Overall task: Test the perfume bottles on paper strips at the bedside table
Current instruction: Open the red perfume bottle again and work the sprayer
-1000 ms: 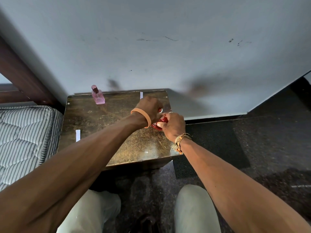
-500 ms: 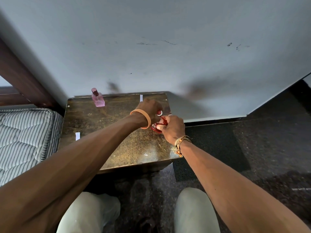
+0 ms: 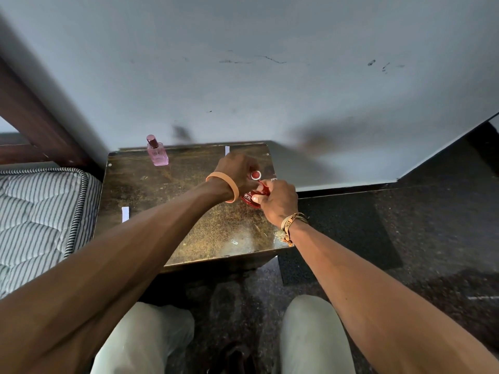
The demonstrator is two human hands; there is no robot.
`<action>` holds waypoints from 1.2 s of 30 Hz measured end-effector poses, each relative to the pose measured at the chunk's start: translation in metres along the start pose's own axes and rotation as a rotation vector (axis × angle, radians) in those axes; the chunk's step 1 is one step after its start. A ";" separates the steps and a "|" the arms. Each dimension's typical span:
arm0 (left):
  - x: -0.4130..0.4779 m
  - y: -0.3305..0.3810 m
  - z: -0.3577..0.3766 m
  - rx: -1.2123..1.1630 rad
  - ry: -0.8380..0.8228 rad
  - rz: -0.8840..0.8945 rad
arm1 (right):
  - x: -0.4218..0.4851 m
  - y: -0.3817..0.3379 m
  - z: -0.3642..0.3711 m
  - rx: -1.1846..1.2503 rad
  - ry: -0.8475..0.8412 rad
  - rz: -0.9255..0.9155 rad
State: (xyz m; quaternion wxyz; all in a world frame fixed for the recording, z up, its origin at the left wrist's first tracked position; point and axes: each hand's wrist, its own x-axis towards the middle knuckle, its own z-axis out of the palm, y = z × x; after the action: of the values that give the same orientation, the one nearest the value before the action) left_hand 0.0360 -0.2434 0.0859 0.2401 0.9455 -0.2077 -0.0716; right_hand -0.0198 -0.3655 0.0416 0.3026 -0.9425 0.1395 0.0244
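Raised slightly since earlier, red cap (image 3: 256,175) pinched in my left hand (image 3: 237,171); right hand (image 3: 278,201) grips red perfume bottle (image 3: 252,198) at bedside table's (image 3: 151,184) three o'clock.

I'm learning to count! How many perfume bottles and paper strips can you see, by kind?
Perfume bottles: 2 (pink bottle, red bottle)
Paper strips: 2 (far strip, left strip)
Total: 4
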 end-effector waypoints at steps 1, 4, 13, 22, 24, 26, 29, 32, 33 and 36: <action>0.000 0.000 0.001 0.022 -0.005 0.016 | 0.000 0.000 0.001 -0.008 -0.005 -0.004; 0.003 -0.001 -0.001 0.072 -0.065 0.070 | 0.001 0.001 0.001 -0.016 -0.017 -0.011; 0.005 0.001 -0.003 0.137 -0.103 0.110 | 0.000 -0.001 0.000 -0.025 -0.019 -0.019; 0.004 -0.002 0.002 0.099 -0.048 0.082 | -0.001 -0.002 0.000 -0.020 -0.017 -0.017; 0.005 -0.002 0.000 0.110 -0.086 0.123 | -0.001 0.000 0.000 -0.023 -0.025 -0.018; 0.004 0.000 -0.002 0.101 -0.079 0.131 | 0.000 -0.001 -0.001 -0.026 -0.030 -0.008; 0.000 -0.001 -0.001 -0.030 0.017 0.045 | 0.002 -0.001 -0.003 -0.008 -0.022 0.010; 0.000 -0.003 0.002 -0.034 0.045 0.045 | 0.001 -0.001 -0.002 -0.023 -0.032 0.002; 0.000 -0.003 0.002 -0.005 0.022 0.069 | 0.000 -0.001 -0.001 -0.024 -0.034 -0.003; 0.000 -0.004 0.000 0.039 -0.024 0.113 | -0.001 -0.002 -0.001 -0.024 -0.033 0.007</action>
State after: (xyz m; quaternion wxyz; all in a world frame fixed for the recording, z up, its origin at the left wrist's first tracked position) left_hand 0.0380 -0.2401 0.0843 0.2228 0.9359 -0.2651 -0.0652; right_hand -0.0203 -0.3646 0.0441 0.2935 -0.9450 0.1375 0.0428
